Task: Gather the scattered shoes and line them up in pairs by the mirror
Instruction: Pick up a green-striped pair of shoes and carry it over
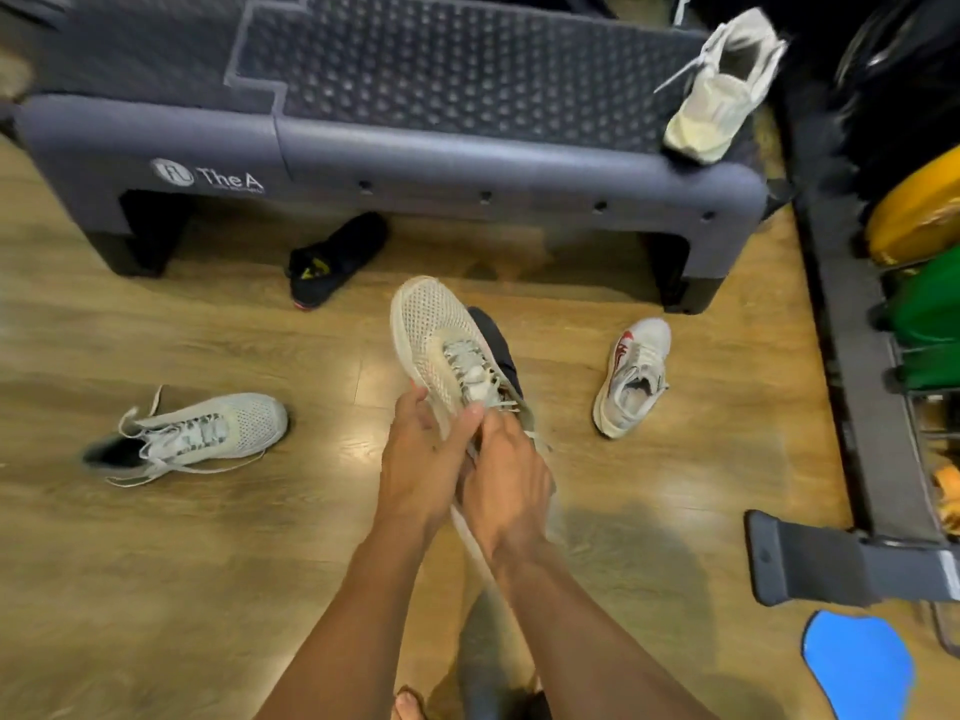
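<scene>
- Wood floor [208, 563] lies under both hands, a grey step platform [467, 163] beyond them.
- Left hand [421, 459] and right hand [506, 475] together grip a white mesh shoe [436, 335], toe pointing away.
- Similar pale laced shoe [208, 433] lies left of the hands, black shoe [337, 259] ahead-left, red-marked shoe [631, 376] right.

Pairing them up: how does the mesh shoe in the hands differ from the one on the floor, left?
The held mesh shoe is lifted, gripped by the left hand and right hand, toe pointing away; the floor mesh shoe lies untouched, toe pointing right. The floor shoe's laces sprawl loose; the held shoe's run into the hands. Both have pale mesh uppers.
</scene>
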`<state>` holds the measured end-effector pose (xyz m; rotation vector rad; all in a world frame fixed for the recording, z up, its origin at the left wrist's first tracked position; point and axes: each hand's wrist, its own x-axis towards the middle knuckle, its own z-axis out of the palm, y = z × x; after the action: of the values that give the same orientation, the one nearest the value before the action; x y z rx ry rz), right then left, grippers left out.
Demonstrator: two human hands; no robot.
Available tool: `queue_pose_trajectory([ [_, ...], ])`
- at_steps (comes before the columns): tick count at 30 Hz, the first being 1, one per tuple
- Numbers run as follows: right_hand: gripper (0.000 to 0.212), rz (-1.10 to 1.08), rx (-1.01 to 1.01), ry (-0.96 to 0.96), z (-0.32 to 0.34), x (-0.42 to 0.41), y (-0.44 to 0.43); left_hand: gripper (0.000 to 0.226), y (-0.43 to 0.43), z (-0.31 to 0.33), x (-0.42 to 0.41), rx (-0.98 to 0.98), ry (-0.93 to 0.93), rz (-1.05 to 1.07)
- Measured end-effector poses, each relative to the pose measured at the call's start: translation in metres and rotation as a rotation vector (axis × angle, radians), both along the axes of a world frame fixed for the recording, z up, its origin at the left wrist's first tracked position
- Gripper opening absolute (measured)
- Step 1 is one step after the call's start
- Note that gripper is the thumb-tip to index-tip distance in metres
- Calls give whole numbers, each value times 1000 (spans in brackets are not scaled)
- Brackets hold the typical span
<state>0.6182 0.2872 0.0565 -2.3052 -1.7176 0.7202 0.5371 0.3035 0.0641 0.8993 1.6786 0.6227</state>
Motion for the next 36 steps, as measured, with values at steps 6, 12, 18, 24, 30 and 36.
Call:
queue_pose_trajectory([
  [6, 26, -108, 215, -28, 66, 12, 23, 62, 48, 75, 23, 141, 64, -108],
  [12, 15, -107, 294, -47, 111, 28, 38, 23, 78, 120, 46, 297, 264, -207],
  [18, 24, -20, 198, -34, 133, 42, 46, 15, 82, 138, 57, 344, 384, -236],
  [24, 29, 177, -15, -62, 123, 35, 27, 9, 63, 122, 47, 207, 432, -195],
  [30, 34, 446, -157, -221, 92, 9, 4, 9, 35, 83, 12, 30, 450, -129],
  [36, 26, 570, -168, -259, 79, -19, -4, 22, 9, 69, -26, 8, 420, -77],
])
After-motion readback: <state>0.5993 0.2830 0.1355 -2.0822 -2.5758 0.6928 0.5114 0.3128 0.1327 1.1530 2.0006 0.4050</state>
